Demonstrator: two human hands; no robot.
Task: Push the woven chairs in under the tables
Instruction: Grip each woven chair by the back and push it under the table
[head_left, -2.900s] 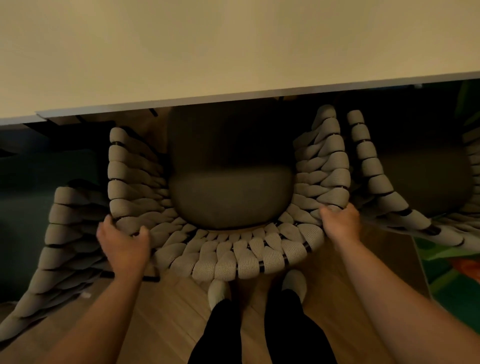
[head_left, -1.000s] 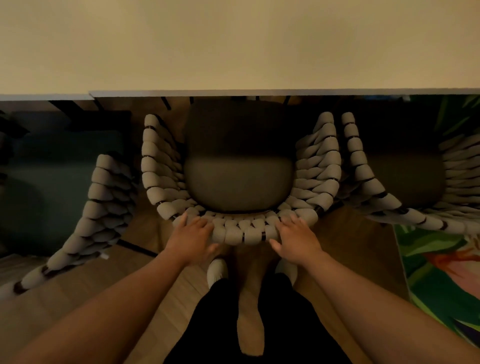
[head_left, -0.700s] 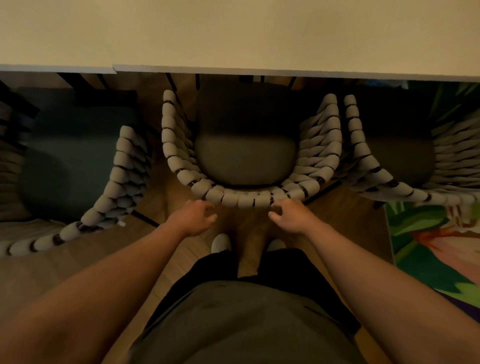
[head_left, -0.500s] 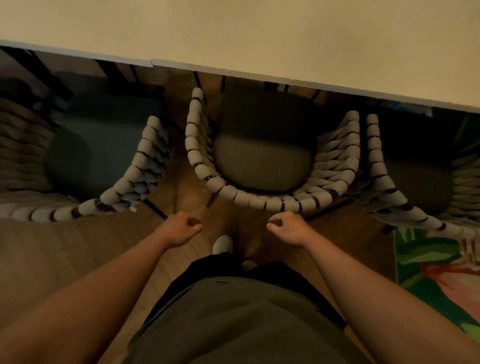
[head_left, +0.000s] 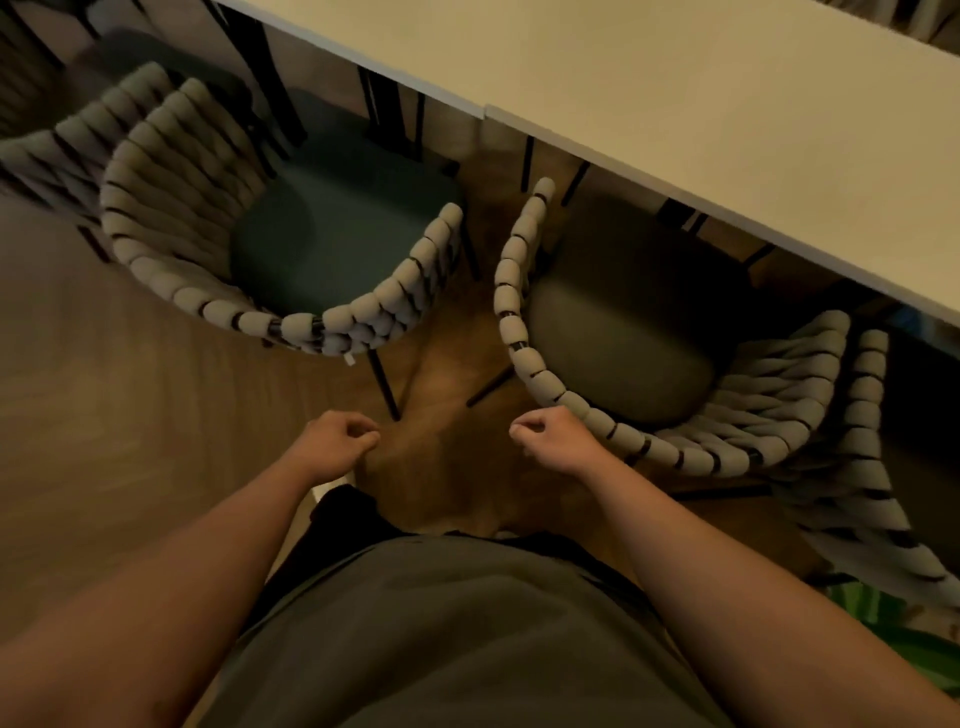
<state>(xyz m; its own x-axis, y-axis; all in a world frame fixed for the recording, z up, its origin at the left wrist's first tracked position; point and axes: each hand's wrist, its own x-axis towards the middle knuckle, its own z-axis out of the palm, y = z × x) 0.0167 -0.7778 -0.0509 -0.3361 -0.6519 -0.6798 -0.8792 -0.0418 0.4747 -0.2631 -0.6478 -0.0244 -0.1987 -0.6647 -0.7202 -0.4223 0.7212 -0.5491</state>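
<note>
- Out in front of the table edge (head_left: 613, 156), both hands hang in the air above the wooden floor (head_left: 104, 415).
- The left hand (head_left: 337, 448) is loosely curled, thumb against the forefinger. It holds nothing and touches nothing, well short of the table edge.
- The right hand (head_left: 553, 441) is curled the same loose way and empty too. Its knuckles sit right beside the woven back of the grey-seated chair (head_left: 511, 312); whether they brush the weave, I cannot tell.
- Now the chairs. The grey-seated chair is angled toward the table edge, with the front of its seat in shadow close by that edge.
- The teal-seated chair (head_left: 332, 244) stands to the left along the table edge, and its seat lies out in the open, farther out from the edge than the grey one.
- A third woven chair (head_left: 867, 415) pokes in on the right, close beside the grey-seated chair, only its back and arm showing.
- A further strip of weave (head_left: 47, 150) sits at the far left, possibly a fourth chair; too little shows to be sure.
- There are two pale table tops, and their edges run on in one line: the right top (head_left: 727, 104) and the left top (head_left: 374, 41) butt together at a seam.
- That makes two hands, both empty, three clear woven chairs and two tops.
</note>
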